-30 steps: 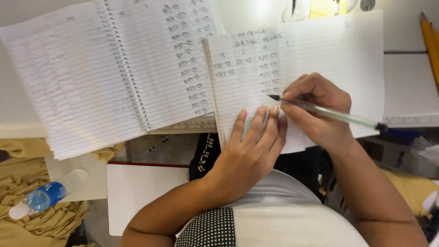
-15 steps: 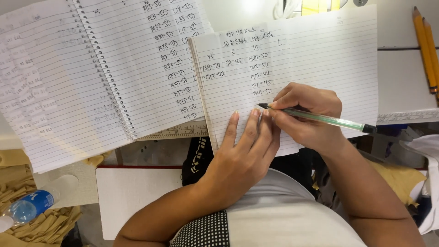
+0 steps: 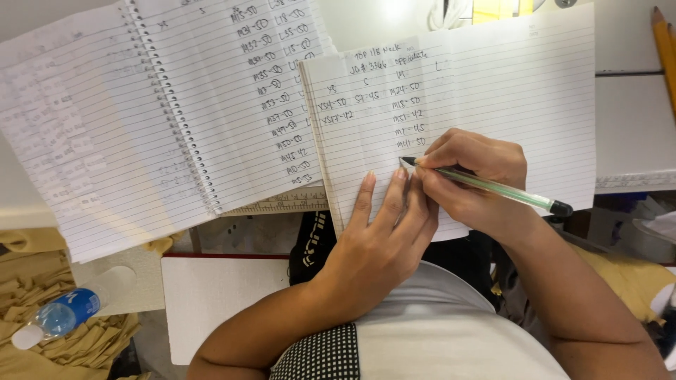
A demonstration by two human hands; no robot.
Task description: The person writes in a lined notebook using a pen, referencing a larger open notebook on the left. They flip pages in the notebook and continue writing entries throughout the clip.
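My right hand [image 3: 470,176] grips a clear green pen [image 3: 493,186], its tip resting on a lined sheet of paper [image 3: 521,98] that carries handwritten columns. My left hand [image 3: 380,239] lies flat with fingers together on the lower edge of that sheet, pressing it down just beside the pen tip. A spiral-bound notebook [image 3: 162,119] lies open to the left, its pages covered in handwritten rows, partly under the loose sheet.
A ruler [image 3: 282,204] pokes out under the notebook. A small water bottle with a blue label [image 3: 60,313] lies on tan cloth [image 3: 28,281] at lower left. Yellow pencils [image 3: 663,49] sit at the right edge. A white board [image 3: 211,295] is below the table edge.
The view has shifted, so papers sit further left and lower. My right hand has moved the pen tip down the written column; my left hand stays pressed on the sheet.
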